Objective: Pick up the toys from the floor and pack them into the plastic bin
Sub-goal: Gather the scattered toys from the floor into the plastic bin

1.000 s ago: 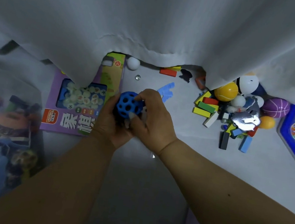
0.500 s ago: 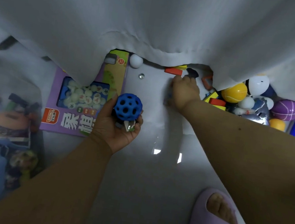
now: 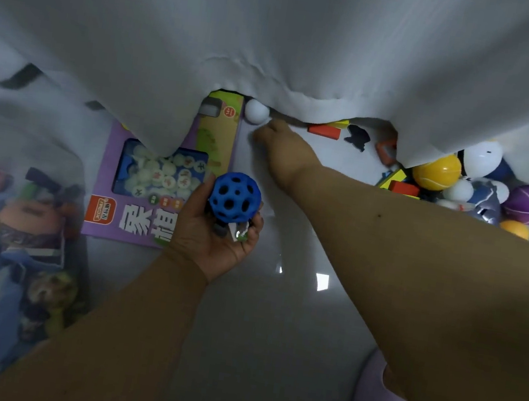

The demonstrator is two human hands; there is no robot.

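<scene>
Left hand (image 3: 213, 240) palm-up, fingers curled round blue ball (image 3: 235, 197); right hand (image 3: 285, 150) outstretched beside white ball (image 3: 256, 111), grip unclear.

The right hand (image 3: 284, 148) is now reaching at the white ball (image 3: 256, 111) by the curtain's hem, its fingertips just beside or touching it; 0.5 s ago it was pressing the floor further right, near the red block (image 3: 325, 130), and 1 s ago it was cupping the blue holed ball (image 3: 235, 197) together with the left hand (image 3: 213, 237). The marble that was lying on the floor beside the purple game box (image 3: 138, 220) is no longer showing, the right hand now covering that spot.
</scene>
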